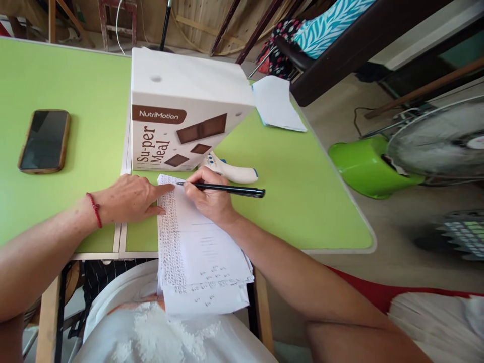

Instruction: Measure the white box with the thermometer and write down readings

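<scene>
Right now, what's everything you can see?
Tabletop: two sections, green, centre
Papers: several, white, table's near edge
Pen: one, black, over papers
Box: one, white, on table
Phone: one, black, table's left
Handheld device: one, white, beside box
Far paper: uncounted, white, table's right
Plastic item: one, green, floor right
Fan: one, grey, far right
Patterned cloth: one, turquoise, top right
Background clutter: uncounted, mixed, beyond table
Left hand: one, touching papers
Right hand: one, holding pen
</scene>
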`<state>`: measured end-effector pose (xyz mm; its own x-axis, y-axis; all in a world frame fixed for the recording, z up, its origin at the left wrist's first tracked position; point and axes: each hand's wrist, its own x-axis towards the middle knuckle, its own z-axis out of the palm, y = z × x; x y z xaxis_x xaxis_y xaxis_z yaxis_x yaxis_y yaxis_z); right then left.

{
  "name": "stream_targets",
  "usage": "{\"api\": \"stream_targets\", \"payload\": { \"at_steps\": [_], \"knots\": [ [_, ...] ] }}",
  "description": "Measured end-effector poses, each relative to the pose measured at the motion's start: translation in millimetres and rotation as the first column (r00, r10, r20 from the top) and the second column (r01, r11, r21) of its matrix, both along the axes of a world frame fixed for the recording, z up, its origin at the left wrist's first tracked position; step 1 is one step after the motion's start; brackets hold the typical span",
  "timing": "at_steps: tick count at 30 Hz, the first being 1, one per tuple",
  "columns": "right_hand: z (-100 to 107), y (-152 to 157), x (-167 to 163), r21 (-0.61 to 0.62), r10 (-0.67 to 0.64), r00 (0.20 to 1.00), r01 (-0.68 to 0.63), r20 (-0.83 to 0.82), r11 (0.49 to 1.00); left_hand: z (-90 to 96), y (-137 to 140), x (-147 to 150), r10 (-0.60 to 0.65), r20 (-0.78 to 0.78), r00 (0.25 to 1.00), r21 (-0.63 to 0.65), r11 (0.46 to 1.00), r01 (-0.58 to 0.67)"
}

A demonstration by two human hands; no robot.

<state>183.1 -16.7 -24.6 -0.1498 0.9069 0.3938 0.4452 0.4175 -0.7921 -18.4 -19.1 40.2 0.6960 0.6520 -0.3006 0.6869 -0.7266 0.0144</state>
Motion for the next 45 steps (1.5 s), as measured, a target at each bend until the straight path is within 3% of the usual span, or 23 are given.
{"api": "stream_targets", "payload": {
  "at_steps": [9,30,45],
  "knots": [
    [-5.0,2.9,0.0,0.126,0.036,0.999,-0.035,-0.007,0.991,1.1,-0.2,0.5,0.032,-0.034,0.999,-0.061,0.998,-0.034],
    [-4.0,2.1,0.5,0.081,-0.013,1.0,0.012,0.018,0.997,1.5,0.6,-0.4,0.041,-0.052,0.998,-0.056,0.997,-0.044],
    [-6.7,3.4,0.3,0.149,-0.023,1.0,0.026,-0.021,0.989,1.1,0.7,-0.6,0.04,-0.059,0.997,-0.056,0.997,-0.043]
  ]
}}
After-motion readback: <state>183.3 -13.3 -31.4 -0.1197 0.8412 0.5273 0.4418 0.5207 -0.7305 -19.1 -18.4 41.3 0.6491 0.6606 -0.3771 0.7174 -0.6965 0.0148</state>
